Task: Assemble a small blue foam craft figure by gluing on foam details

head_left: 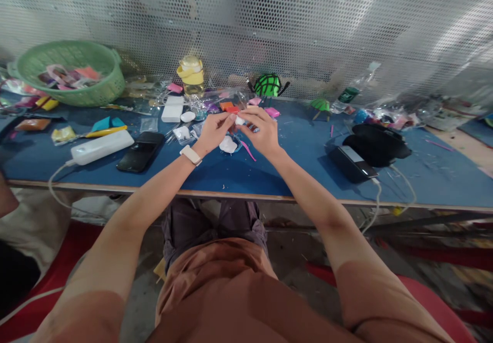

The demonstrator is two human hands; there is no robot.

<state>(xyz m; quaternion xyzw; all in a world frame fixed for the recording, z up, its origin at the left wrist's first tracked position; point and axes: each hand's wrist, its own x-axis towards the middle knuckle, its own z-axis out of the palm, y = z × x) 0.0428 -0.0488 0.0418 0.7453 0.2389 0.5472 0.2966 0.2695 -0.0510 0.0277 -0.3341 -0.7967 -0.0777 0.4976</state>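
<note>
Above the blue table my left hand (215, 130) and my right hand (264, 130) meet, fingertips pinched around a small white lump of modelling clay (239, 120). A band is on my left wrist. Just below my hands a larger white piece of clay (228, 145) lies on the table, with a pink plastic modelling tool (248, 151) beside it. Behind my fingers are orange and red packets (227, 106). To the left lie a white oval piece (188, 117) and a clear bag with white stuff in it (182, 133).
A green basket (92, 95) stands back left, near a yellow-banded bottle (191, 76). A phone (140, 151) and white power strip (102, 148) lie left. Green turtle figures (267, 85) stand behind my hands. A black device (352, 163) with cables sits right, below a plastic bottle (348, 94).
</note>
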